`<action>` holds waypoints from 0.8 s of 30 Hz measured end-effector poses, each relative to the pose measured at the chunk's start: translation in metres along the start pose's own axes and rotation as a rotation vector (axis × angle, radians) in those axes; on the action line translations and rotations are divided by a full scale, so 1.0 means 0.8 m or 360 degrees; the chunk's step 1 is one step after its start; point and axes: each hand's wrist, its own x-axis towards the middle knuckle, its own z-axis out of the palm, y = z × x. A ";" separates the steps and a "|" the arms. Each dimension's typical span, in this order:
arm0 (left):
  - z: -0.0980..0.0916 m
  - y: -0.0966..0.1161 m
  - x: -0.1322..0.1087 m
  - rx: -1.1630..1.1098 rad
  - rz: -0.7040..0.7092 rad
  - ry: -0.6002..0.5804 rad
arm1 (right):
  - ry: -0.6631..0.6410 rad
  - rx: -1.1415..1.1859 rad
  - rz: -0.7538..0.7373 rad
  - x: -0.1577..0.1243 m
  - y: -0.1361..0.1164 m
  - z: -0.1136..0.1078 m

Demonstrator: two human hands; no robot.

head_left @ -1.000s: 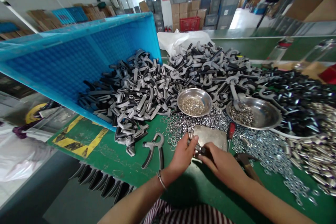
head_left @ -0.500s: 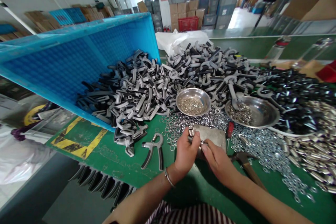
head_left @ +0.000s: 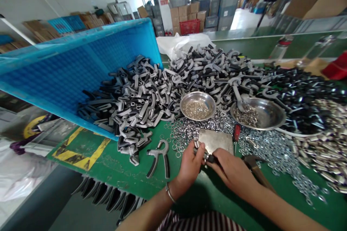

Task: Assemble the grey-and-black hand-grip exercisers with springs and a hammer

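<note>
Blue crate (head_left: 81, 65): upper left of frame, tipped on its side, mouth toward the table (head_left: 114, 166).
Handle pile (head_left: 141, 101): grey and black parts spill from the crate across the frame centre.
Assembled grip tool (head_left: 158, 157): lies flat, lower centre, just left of the hands.
Left hand (head_left: 191, 166): lower centre; fingers clamped on the spring part (head_left: 196, 144).
Spring part: held between both hands, above the table's near edge, touching the steel plate's near left corner.
Steel plate (head_left: 217, 140): flat, directly behind the hands.
Small bowl (head_left: 198, 105): behind the plate, holds small bright pieces.
Right hand (head_left: 233, 171): fingers pinched together on the same part's dark end.
Screwdriver (head_left: 236, 133): red handle, beside the plate's right edge.
Large bowl (head_left: 260, 113): right of centre, among handles.
Washers (head_left: 271, 148): loose around the plate and to the right.
Wooden handle (head_left: 256, 171): partly under the right forearm.
</note>
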 end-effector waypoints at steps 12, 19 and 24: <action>-0.002 0.000 -0.009 0.0126 0.0337 -0.0108 | -0.0395 0.0546 0.0263 -0.010 0.002 0.003; 0.004 0.008 -0.001 0.0132 0.0344 -0.0130 | -0.0230 0.0686 0.0282 -0.014 0.009 0.002; 0.011 0.007 0.002 0.0277 0.0641 -0.0225 | -0.0667 0.0950 0.0464 -0.013 0.015 0.005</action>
